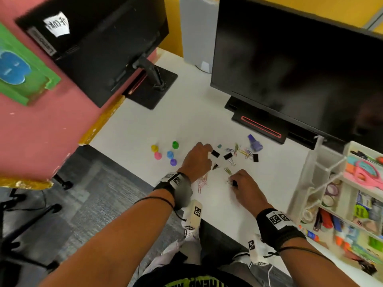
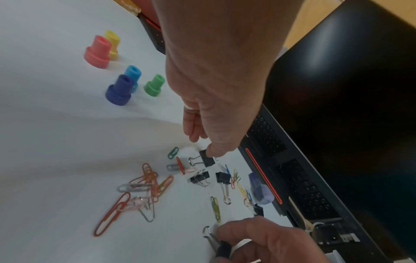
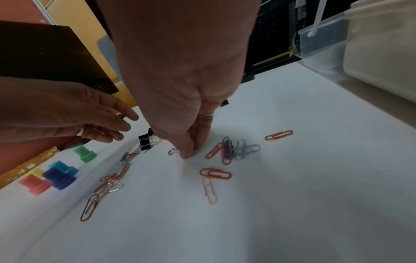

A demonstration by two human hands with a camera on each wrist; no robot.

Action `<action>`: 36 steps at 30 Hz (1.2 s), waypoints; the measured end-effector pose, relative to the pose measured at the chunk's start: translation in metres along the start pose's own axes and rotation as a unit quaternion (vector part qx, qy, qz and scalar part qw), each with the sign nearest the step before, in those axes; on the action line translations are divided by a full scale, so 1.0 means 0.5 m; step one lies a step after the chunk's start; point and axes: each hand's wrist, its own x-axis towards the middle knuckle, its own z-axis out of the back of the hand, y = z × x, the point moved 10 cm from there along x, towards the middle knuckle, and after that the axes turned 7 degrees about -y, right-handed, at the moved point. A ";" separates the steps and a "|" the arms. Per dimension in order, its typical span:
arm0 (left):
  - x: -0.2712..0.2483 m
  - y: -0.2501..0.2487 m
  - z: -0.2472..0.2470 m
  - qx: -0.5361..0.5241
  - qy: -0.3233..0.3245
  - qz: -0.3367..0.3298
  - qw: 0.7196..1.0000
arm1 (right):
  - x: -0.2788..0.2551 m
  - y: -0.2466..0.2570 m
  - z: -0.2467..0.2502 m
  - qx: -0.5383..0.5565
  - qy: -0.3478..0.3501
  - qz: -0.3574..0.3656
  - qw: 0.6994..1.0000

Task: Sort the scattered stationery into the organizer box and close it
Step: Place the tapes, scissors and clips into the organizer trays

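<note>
Five coloured stamp-like pegs are standing at about nine o'clock from the left hand, probably untouched because the clips are being gathered first. That hand's fingertips are closing on a black binder clip (thumb pressing its body; whether it has lifted I cannot tell). Paper clips are lying scattered between the wrists. At four o'clock from the left hand, the right hand is pinching another binder clip, fingers curled, its black body mostly hidden. At three o'clock the organizer box is standing open, partly cut off, its compartments blurred.
</note>
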 end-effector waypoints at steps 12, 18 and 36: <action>0.077 -0.027 -0.078 0.058 0.009 -0.005 0.998 | -0.016 -0.098 0.085 0.567 -0.190 -0.327 0.732; 0.088 -0.034 -0.082 0.048 0.014 -0.035 0.998 | 0.027 -0.127 0.118 0.507 -0.186 -0.331 0.774; 0.088 -0.093 -0.097 0.111 0.068 -0.093 0.987 | 0.061 -0.154 0.146 0.048 -0.093 -0.142 0.984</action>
